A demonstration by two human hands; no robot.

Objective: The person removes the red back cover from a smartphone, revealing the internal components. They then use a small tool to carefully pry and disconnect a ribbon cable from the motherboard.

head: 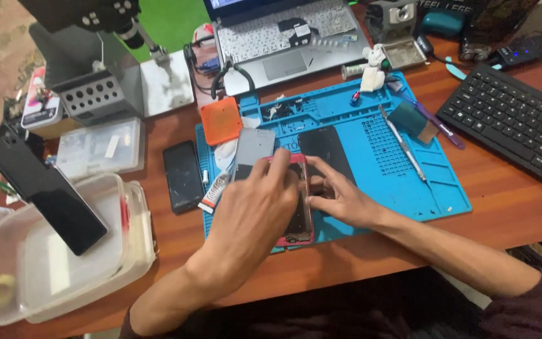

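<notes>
The table (509, 207) carries a blue work mat (409, 182) near its front edge, and on the mat's front left part lies a red-framed phone (301, 221), opened, its long axis running from the table's front edge toward the back. Both hands sit on it. The left hand (252, 213) covers the phone's left side from the front, its fingers (278, 164) curled down over the top left edge of the frame, pressing rather than wrapped around it. The right hand (340, 201) comes in from the right, its fingers (317, 183) bent and touching the phone's right edge; whether they pinch anything small I cannot tell. A dark screen panel (325, 150) and a grey panel (253, 153) lie on the mat just behind the phone.
</notes>
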